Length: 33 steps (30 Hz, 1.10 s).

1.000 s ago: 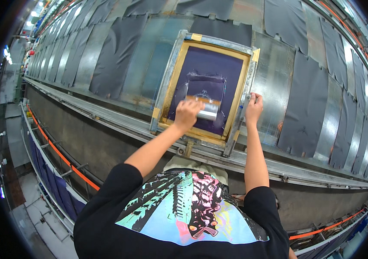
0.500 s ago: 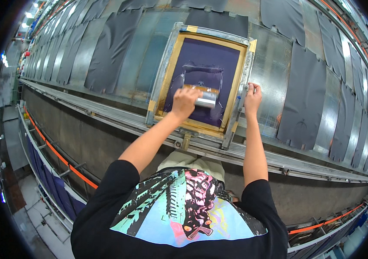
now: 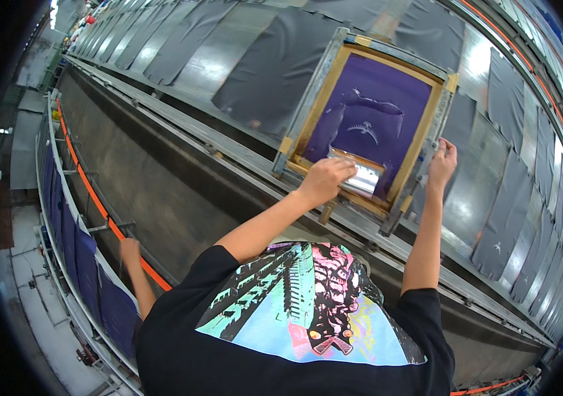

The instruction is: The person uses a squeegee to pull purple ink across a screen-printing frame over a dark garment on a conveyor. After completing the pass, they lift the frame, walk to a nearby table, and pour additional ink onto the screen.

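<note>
A screen-printing frame (image 3: 435, 92) of pale wood with a purple mesh sits within a grey metal holder (image 3: 444, 113). My left hand (image 3: 324, 179) is closed around a squeegee (image 3: 364, 178) with a shiny metal blade, which rests on the mesh near the frame's close end. Above the blade, a white figure and smears of clear wet ink (image 3: 367, 102) show on the purple mesh. My right hand (image 3: 441, 164) has its fingers closed at the right side of the holder, pinching its edge; exactly what lies between the fingertips is partly hidden.
Dark grey fabric pieces (image 3: 275, 66) lie in rows over the long metal table (image 3: 215, 56). A metal rail (image 3: 182, 129) runs along its near edge. Another person's forearm and hand (image 3: 133, 254) show at left, by an orange cable (image 3: 106, 214) and hanging purple fabric (image 3: 73, 244).
The squeegee has slid toward me, from mid-mesh to the frame's near end, baring the white figure. The view has turned, and another person's arm has appeared at left.
</note>
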Motion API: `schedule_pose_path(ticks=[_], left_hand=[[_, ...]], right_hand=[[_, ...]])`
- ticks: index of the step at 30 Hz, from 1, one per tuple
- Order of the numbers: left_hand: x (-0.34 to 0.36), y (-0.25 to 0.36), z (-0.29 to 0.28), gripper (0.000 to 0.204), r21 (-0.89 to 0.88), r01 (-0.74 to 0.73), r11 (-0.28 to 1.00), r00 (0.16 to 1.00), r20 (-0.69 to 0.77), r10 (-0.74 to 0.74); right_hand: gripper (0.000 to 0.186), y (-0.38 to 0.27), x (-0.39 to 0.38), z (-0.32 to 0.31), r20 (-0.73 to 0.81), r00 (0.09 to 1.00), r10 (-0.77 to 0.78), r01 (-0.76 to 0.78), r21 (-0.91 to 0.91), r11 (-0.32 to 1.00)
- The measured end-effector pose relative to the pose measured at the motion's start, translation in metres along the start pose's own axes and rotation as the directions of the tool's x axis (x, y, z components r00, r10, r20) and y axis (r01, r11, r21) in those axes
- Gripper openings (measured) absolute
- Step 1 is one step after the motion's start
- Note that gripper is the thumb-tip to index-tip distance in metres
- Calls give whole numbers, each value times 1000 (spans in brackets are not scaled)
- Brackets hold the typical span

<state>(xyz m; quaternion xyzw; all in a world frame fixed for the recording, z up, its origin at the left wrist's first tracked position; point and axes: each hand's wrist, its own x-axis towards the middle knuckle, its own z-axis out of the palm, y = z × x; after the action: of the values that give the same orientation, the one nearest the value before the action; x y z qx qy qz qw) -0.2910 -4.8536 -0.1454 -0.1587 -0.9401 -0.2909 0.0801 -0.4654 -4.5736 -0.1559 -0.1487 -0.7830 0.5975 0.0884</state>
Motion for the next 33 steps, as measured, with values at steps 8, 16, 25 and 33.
schedule_pose_path(ticks=[8, 16, 25, 33], left_hand=[[-48, -212, -140, 46, 121, 84, 989, 996, -3, -84], [-76, -271, -189, 44, 122, 198, 973, 980, -32, -195], [-110, -290, -175, 45, 255, 36, 966, 998, 47, -50], [85, -355, -183, 33, 87, 87, 992, 996, 16, -89]], right_hand=[[24, -11, -83, 256, -39, 994, -107, 105, -47, 993], [23, -29, -122, 337, -72, 996, -53, 49, -50, 998], [23, -9, -121, 348, -56, 997, 45, -54, -162, 985], [25, -12, -109, 345, -1, 975, 222, -214, -279, 936]])
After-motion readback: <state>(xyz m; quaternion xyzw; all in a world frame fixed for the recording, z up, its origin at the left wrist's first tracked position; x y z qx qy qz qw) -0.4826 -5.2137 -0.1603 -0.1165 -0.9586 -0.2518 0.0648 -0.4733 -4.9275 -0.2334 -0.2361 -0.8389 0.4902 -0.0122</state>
